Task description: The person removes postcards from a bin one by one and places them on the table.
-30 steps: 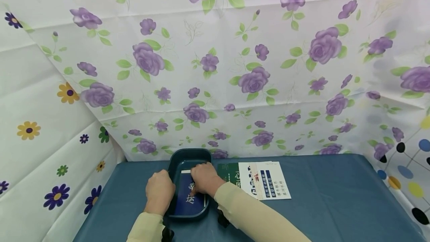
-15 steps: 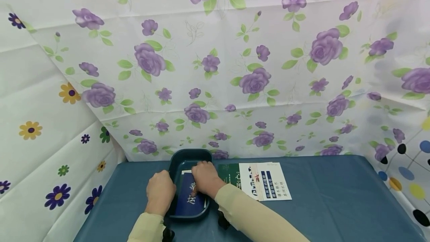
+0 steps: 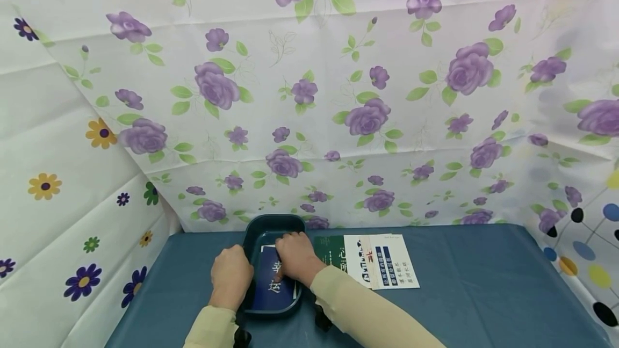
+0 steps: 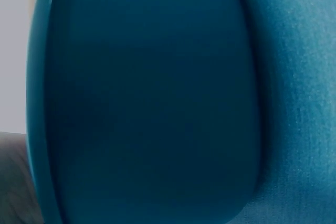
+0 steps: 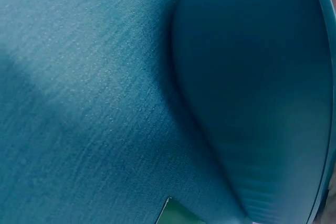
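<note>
Navy book [image 3: 271, 297] lies inside rounded tray [image 3: 273, 224], a hand at each long side

The book lies flat on the tray floor, toward the near end, with bare floor visible at the far end. Clearance at the sides is narrow. The right hand [image 3: 297, 256] reaches over the right rim, its thumb across the cover lettering. The left hand [image 3: 231, 277] is bent, knuckles up, at the left rim. Fingertips of both are hidden; whether either grasps tray or book cannot be told.

The tray's far end sits close to the flowered sheet [image 3: 309, 122]. A slim gap separates its right wall from a green book [image 3: 330, 246], partly beneath a white book [image 3: 401, 260]. Beyond these, the blue table covering [image 3: 464, 273] runs on to the right.

Lettering: two large pale characters on the navy cover, partly covered, apparently 幸运. The green cover shows white characters, one apparently 心. The white cover carries two dark-blue bands with white characters, one apparently beginning 让所有的.

Materials: tray dark teal, smooth, round-cornered, with a raised lip; covering finely grained in the wrist views; sheet white, creased, printed with purple roses. Sleeves [image 3: 372, 305] pale yellow-green.
</note>
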`<state>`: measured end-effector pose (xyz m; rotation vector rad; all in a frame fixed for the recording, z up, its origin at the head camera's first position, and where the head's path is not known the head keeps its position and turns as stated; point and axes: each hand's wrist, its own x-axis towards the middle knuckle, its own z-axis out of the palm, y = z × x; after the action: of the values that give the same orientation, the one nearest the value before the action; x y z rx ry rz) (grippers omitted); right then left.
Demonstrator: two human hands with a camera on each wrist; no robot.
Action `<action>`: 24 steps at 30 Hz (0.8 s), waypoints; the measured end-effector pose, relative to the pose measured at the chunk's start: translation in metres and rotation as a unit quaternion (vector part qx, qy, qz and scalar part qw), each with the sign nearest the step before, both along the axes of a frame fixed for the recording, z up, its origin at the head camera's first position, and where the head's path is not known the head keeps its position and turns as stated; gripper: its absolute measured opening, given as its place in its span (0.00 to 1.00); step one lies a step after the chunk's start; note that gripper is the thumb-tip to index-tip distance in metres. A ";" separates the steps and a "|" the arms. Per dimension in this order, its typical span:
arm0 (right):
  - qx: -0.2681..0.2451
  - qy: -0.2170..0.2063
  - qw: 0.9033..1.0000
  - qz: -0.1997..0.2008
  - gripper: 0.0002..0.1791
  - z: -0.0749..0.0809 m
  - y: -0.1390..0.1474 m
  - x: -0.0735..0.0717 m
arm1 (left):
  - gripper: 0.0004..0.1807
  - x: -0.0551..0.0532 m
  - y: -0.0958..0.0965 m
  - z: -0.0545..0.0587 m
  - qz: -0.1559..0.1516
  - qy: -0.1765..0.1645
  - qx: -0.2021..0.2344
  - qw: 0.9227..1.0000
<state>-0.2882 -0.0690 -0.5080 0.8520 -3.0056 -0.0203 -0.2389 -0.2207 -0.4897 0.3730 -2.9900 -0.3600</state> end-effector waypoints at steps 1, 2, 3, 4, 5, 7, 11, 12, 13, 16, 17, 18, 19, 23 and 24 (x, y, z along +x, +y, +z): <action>-0.001 0.003 1.000 0.001 0.42 0.000 0.000 0.000 | 0.06 0.000 0.000 0.000 0.000 0.001 0.000 1.000; -0.002 0.005 1.000 0.002 0.42 0.000 0.001 0.000 | 0.06 0.000 0.000 0.000 -0.001 0.002 0.000 1.000; -0.002 0.007 1.000 0.003 0.42 0.001 0.001 0.001 | 0.06 0.000 0.000 0.000 -0.002 0.003 0.000 1.000; -0.003 0.008 1.000 0.003 0.43 0.001 0.001 0.001 | 0.06 0.000 0.000 0.000 -0.003 0.005 0.000 1.000; -0.004 0.008 1.000 0.003 0.43 0.001 0.001 0.001 | 0.06 0.001 -0.001 0.000 -0.004 0.006 -0.001 1.000; -0.006 0.008 1.000 0.002 0.45 0.002 0.002 0.001 | 0.05 0.001 -0.001 -0.001 -0.006 0.008 0.000 1.000; -0.015 0.005 1.000 0.000 0.49 0.003 0.003 0.002 | 0.05 0.001 -0.001 -0.001 -0.008 0.007 0.001 1.000; -0.018 0.006 1.000 -0.001 0.49 0.003 0.003 0.002 | 0.05 0.001 -0.001 -0.002 -0.008 0.007 0.002 1.000; -0.021 0.006 1.000 -0.002 0.48 0.003 0.003 0.002 | 0.05 0.001 -0.001 -0.001 -0.007 0.005 0.002 1.000; -0.031 0.008 0.999 -0.005 0.44 0.004 0.003 0.002 | 0.06 0.001 -0.001 -0.001 -0.004 -0.003 0.002 1.000; -0.034 0.008 0.999 -0.006 0.43 0.004 0.003 0.002 | 0.06 0.001 -0.001 -0.001 -0.002 -0.006 0.002 1.000; -0.037 0.008 0.999 -0.008 0.42 0.004 0.003 0.002 | 0.07 0.001 -0.001 -0.001 -0.001 -0.008 0.002 1.000; -0.041 0.007 0.999 -0.008 0.41 0.005 0.004 0.002 | 0.07 0.001 -0.001 -0.001 -0.001 -0.010 0.002 1.000; -0.060 0.009 0.998 -0.006 0.39 0.009 0.007 0.003 | 0.06 0.001 0.000 -0.001 0.000 -0.009 0.001 1.000; -0.068 0.009 0.998 -0.003 0.38 0.010 0.008 0.003 | 0.06 0.001 0.000 0.000 -0.001 -0.007 0.000 1.000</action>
<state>-0.2851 -0.0614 -0.4976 0.8234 -2.9519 0.1731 -0.2377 -0.2211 -0.4901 0.3755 -3.0041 -0.3575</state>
